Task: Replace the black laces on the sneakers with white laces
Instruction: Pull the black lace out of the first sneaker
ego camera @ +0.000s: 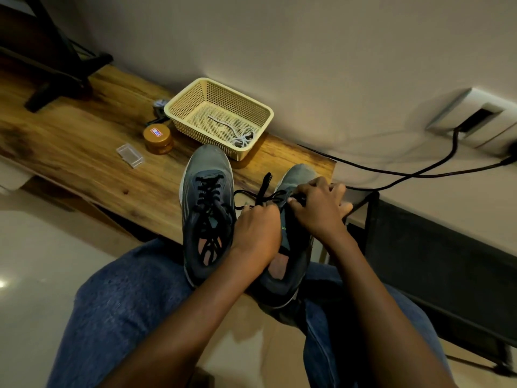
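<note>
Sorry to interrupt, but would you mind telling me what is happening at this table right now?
A person is working on the black lace of the right sneaker, with the left hand and the right hand both at its lacing. The left sneaker is still fully laced in black. The white laces lie untouched in the cream basket on the wooden table.

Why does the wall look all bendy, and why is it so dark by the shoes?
Head view: the wide-angle lens curves the wall and tilts the wooden table; dim light leaves the black laces murky; a glare spot shines on the floor.
</note>
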Available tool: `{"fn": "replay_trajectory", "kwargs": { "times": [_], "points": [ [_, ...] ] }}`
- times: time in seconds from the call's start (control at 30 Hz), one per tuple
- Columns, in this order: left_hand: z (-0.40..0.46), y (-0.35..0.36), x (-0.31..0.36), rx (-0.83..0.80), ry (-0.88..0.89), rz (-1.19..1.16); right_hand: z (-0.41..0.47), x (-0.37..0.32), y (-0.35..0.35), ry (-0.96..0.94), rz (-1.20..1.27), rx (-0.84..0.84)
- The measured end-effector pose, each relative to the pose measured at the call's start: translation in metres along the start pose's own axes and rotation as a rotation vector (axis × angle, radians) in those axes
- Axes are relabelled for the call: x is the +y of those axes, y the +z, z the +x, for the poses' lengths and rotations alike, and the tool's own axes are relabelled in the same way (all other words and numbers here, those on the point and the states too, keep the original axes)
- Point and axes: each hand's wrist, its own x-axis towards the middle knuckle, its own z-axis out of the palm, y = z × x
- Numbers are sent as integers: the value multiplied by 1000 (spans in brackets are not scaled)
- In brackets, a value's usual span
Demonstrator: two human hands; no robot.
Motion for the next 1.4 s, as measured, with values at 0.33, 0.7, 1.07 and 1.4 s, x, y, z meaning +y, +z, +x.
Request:
{"fn": "replay_trajectory", "kwargs": {
  "times": [0.33,0.7,1.07,1.4],
  "points": [
    [0,0,4,9,0,-10,0,3,-5,121,45,280],
    [0,-1,4,-6,-21,-23,-3,1,-4,90,78,231],
    [0,-4,2,-18,-17,5,-4,2,-4,-32,9,14],
    [6,5,-2,36,-9,14,7,7,2,95,242,321]
  ]
}}
